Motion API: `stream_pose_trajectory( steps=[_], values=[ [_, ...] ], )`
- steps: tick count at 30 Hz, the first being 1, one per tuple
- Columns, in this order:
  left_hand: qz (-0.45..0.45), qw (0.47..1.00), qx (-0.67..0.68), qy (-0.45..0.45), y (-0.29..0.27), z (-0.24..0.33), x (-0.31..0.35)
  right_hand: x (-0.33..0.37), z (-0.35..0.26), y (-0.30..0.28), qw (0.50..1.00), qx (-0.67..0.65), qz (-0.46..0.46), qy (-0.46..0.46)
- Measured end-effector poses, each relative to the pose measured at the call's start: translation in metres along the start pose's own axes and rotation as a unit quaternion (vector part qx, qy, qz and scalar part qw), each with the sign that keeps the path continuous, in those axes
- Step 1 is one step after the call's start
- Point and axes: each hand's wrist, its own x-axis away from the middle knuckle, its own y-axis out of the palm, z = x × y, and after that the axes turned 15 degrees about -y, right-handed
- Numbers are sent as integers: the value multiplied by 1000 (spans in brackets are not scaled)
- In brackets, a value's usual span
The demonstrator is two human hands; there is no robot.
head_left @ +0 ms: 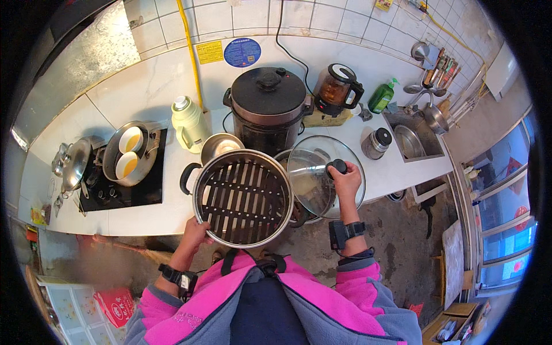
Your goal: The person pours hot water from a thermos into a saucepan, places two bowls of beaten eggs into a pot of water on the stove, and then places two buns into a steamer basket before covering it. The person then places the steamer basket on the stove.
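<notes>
My left hand is closed on the near-left rim of a steamer basket, a round metal tier with dark side handles and a slatted base. Just right of it, my right hand grips the black knob of a clear glass lid with a metal rim. Through the glass shows part of a metal pot at the counter's front edge; its contents I cannot make out. Behind the basket sits a small metal bowl, partly hidden by it.
A large dark electric cooker stands behind, with a pale green thermos to its left. On the left hob, a wok holds two white bowls. A glass kettle, a jar and a sink are to the right.
</notes>
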Motion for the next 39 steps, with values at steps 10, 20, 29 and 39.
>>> stream_pose_trajectory(
  steps=[10, 20, 29, 39],
  values=[
    [84, 995, 46, -7, -52, -31, 27, 23, 19, 32, 997, 62, -34, 13],
    [131, 985, 112, -24, -75, -57, 32, 45, 22, 67, 990, 115, -68, -38],
    [112, 983, 140, -47, -84, -65, 32, 59, 27, 79, 993, 88, -72, -24],
    [104, 980, 161, -53, -88, -59, 19, 69, 24, 75, 989, 113, -96, -9]
  ],
)
